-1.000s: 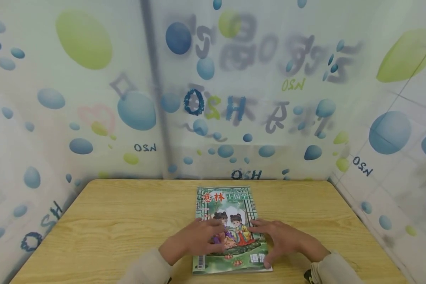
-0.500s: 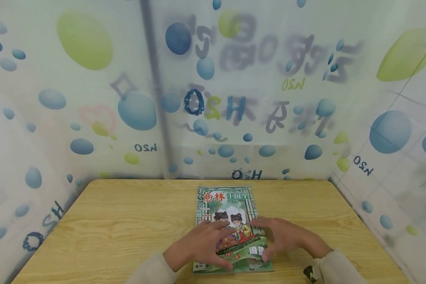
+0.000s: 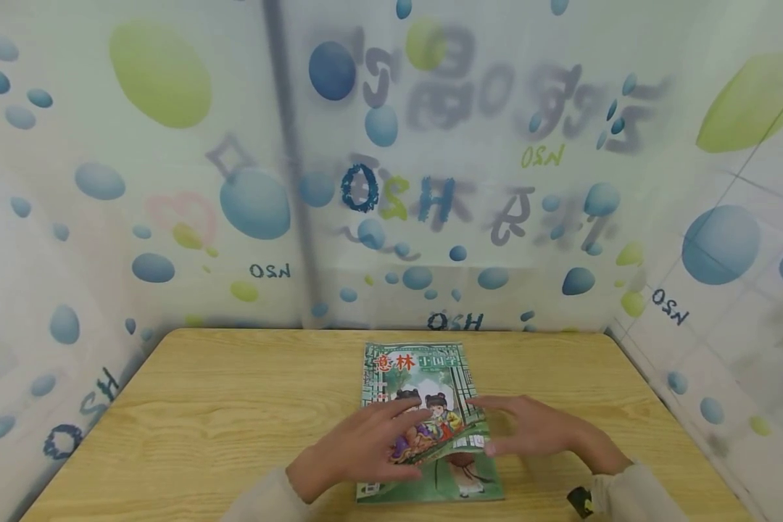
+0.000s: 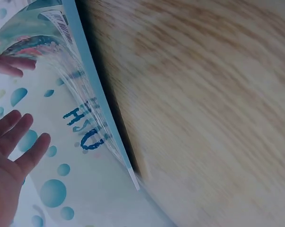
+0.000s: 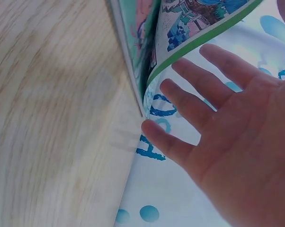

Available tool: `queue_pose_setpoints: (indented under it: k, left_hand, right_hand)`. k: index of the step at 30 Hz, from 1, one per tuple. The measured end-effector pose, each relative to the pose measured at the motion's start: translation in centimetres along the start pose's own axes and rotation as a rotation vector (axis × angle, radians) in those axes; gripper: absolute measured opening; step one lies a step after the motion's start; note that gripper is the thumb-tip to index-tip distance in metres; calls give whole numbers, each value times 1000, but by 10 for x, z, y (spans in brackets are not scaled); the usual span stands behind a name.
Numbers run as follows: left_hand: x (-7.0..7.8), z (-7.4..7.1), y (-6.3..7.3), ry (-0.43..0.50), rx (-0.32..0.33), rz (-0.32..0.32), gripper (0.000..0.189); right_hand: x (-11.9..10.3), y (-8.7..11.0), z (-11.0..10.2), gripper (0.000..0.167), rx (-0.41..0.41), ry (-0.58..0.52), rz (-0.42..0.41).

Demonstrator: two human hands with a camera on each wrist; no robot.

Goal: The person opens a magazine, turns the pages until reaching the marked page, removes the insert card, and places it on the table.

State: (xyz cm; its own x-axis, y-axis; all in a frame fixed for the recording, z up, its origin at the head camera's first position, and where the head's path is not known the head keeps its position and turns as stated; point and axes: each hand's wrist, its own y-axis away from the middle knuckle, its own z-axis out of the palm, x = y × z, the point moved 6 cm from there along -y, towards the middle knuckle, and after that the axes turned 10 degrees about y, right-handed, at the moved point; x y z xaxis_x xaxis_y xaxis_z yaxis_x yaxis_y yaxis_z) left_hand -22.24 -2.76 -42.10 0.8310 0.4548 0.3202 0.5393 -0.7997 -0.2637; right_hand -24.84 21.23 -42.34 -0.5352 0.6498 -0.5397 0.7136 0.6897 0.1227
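Note:
A green illustrated magazine (image 3: 414, 370) lies on the wooden table with its title at the far end. Its lower right part of the cover (image 3: 446, 435) curls up, baring a green page (image 3: 453, 486) with a robed figure. My left hand (image 3: 368, 442) is over the lower left of the cover, fingers spread. At the right edge, my right hand (image 3: 538, 428) has its thumb tip right by the raised cover corner and its fingers extended. In the right wrist view a printed sheet (image 5: 199, 28) with a green border bends up beside the straight fingers (image 5: 190, 99).
The wooden table (image 3: 235, 391) extends on both sides of the magazine. A pale curtain (image 3: 391, 283) with blue and green dots and mirrored lettering hangs behind and along the sides. A small dark item (image 3: 581, 500) sits at the right sleeve (image 3: 633, 496).
The cover lay flat a second ago; its lower right corner has curled upward and away, baring the page beneath. My right hand has moved slightly outward and away; the left has shifted a little.

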Motion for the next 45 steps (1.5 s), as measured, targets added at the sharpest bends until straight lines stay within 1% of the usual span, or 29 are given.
queue_pose_setpoints:
  k: [2,4,7,9,12,14,15,18,19,22,24,26,29,31,36,39,42,45]
  left_hand:
    - [2,-3,2,-14,27,33,76]
    - [3,-6,4,-6,60,63,77]
    - [6,-10,6,-6,109,118,79]
    - [9,-13,7,-39,142,153,80]
    - [14,-17,10,-164,176,204,82]
    - [17,-19,12,-272,181,224,80]
    - [19,-21,13,-323,184,234,78]
    - [23,-22,15,-437,161,235,69]
    - [24,-23,16,-472,150,233,65]
    - [25,-24,16,-558,97,207,55]
    - [25,-25,16,-607,55,183,50]
    - [24,-27,16,-629,21,155,48]
    - [24,-33,16,-611,-12,115,50]
    - [23,-36,17,-583,-35,88,54]
    - [15,-42,18,-504,-135,-9,67]
    - [9,-43,20,-416,-189,-70,72]
    - [3,-43,23,-312,-228,-117,74]
    - [-3,-42,26,-212,-263,-176,74]
  right_hand:
    - [-1,2,-4,61,11,-32,12]
    - [-2,3,-7,54,44,-45,8]
    - [0,4,-12,50,97,-27,10]
    - [3,4,-13,53,125,-24,42]
    - [8,3,-9,63,114,-18,84]
    - [9,2,-2,74,91,17,85]
    - [9,0,2,80,76,44,73]
    - [6,-4,16,92,22,136,-3]
    - [5,-5,21,93,5,161,-37]
    - [3,-7,30,93,-33,201,-95]
    - [3,-8,34,93,-45,196,-101]
    - [3,-7,34,93,-41,199,-86]
    - [4,-7,35,92,-45,195,-62]
    - [3,-8,35,92,-40,209,-63]
    - [0,-8,34,92,-27,232,-86]
    - [0,-9,34,91,-41,233,-68]
    - [1,-10,34,91,-53,233,-42]
    - [1,-10,34,92,-54,227,-35]
